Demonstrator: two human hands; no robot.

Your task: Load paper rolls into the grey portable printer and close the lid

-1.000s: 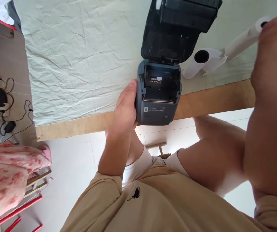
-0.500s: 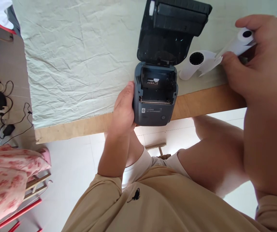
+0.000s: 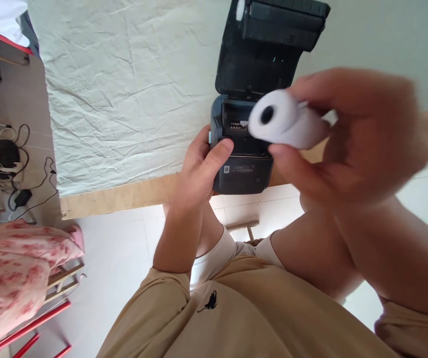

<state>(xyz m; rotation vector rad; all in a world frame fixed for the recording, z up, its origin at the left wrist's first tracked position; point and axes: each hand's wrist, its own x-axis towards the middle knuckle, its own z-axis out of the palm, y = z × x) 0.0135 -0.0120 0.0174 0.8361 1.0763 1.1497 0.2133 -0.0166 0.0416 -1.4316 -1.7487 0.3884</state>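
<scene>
A dark grey portable label printer [image 3: 241, 179] stands at the table's front edge with its black lid [image 3: 258, 64] swung up and back. My left hand [image 3: 204, 164] grips its left side, thumb over the rim of the paper bay. Pinched between the thumb and fingers of my right hand [image 3: 363, 134] is a white paper roll [image 3: 292, 119] with a dark hollow core. It is held over the right part of the bay, its core end towards the printer. Motion blurs the right hand. The roll hides part of the bay.
Pale green cloth [image 3: 131, 89] covers the table, leaving a bare wooden front edge [image 3: 124, 196]. On the floor at left lie tangled cables [image 3: 7, 159] and a black adapter [image 3: 23, 198]. A flowered pink cloth [image 3: 16, 268] hangs over a wooden frame at the lower left.
My right hand has brought a paper roll leftward from the table to the printer. My left thumb has moved onto the bay's rim. My right hand now covers where the other roll stood.
</scene>
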